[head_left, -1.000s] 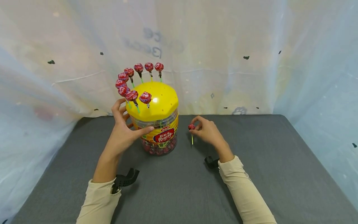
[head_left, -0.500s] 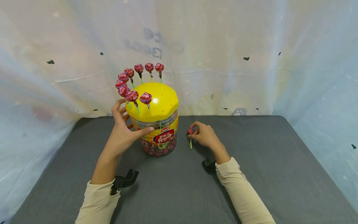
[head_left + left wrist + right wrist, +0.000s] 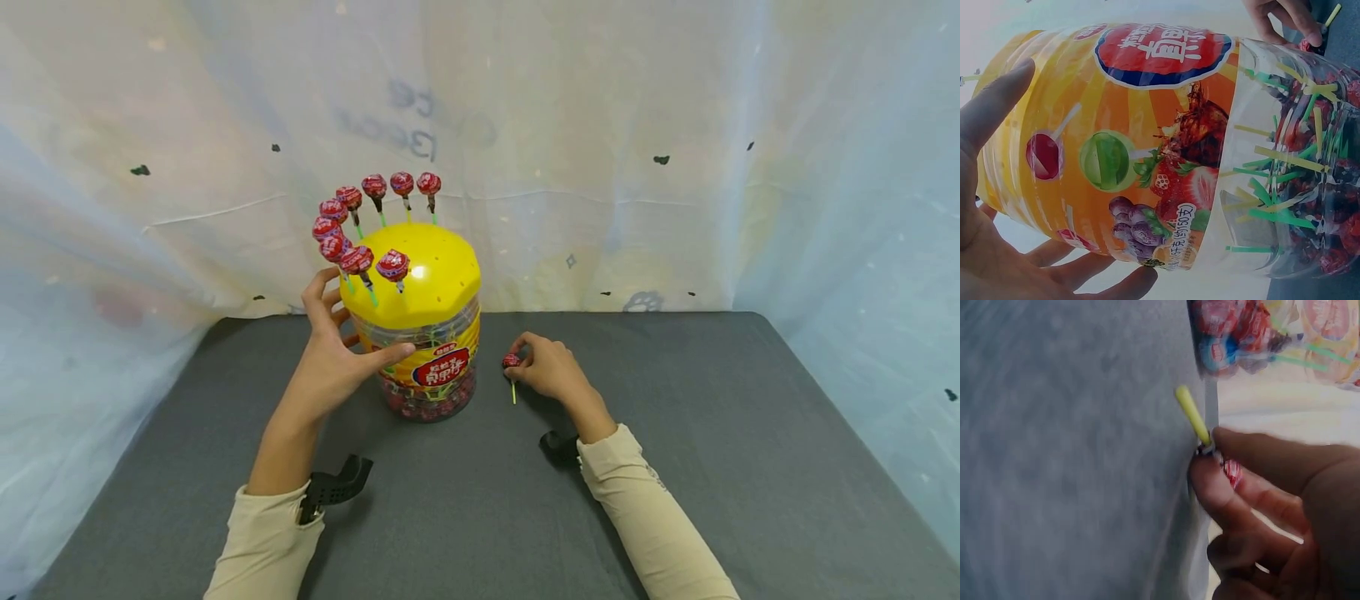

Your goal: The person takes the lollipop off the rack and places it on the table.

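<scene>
A big clear candy jar [image 3: 457, 333] with a yellow fruit label stands upright on the table, lollipops packed inside. Several red-wrapped lollipops [image 3: 393, 265] stand stick-down in its yellow lid [image 3: 438, 250], curving round the left side and back. My left hand [image 3: 330, 367] holds the jar from the left, thumb across the front and fingers round the far side. Right of the jar, my right hand [image 3: 555, 371] pinches one lollipop [image 3: 512, 361] between thumb and fingers. Its yellow stick [image 3: 1191, 415] points down in the head view; the fingers partly cover its red head.
Small holes dot the lid's right side. A grey cloth covers the table [image 3: 675, 433]. Pale curtains [image 3: 570, 108] hang behind and on both sides. Black wrist mounts [image 3: 337, 487] sit at both cuffs.
My right hand has lowered slightly in the head view, toward me, with the lollipop in its pinch. My left hand and the jar hold their place.
</scene>
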A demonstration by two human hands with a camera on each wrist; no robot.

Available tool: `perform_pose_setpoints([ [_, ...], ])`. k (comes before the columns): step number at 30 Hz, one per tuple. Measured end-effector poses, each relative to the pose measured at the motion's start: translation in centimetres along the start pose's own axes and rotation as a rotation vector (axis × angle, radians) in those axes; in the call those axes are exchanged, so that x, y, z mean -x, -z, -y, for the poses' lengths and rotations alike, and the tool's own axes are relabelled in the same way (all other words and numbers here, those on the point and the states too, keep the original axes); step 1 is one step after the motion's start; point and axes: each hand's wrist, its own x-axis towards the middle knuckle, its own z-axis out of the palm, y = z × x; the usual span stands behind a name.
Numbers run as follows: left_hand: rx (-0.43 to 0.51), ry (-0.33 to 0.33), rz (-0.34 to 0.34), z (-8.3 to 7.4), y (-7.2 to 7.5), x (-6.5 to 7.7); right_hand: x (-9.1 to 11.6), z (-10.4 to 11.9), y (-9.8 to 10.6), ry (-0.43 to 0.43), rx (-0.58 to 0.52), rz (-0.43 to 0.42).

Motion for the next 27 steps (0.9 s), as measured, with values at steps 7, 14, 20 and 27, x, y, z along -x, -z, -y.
perform_pose_setpoints([
  [7,-0.002,-0.019,0.001,0.4,0.3,0.0,0.3,-0.1,0.4,0.003,-0.03,0.057],
  [14,-0.019,0.002,0.009,0.1,0.4,0.0,0.3,-0.1,0.1,-0.006,-0.037,0.053],
  [20,-0.065,0.025,0.01,-0.3,0.4,0.1,0.8,0.1,1.2,-0.004,-0.062,0.04],
  [27,-0.114,0.021,0.018,-0.8,0.5,0.0,2.7,2.3,4.0,0.147,-0.141,-0.045],
])
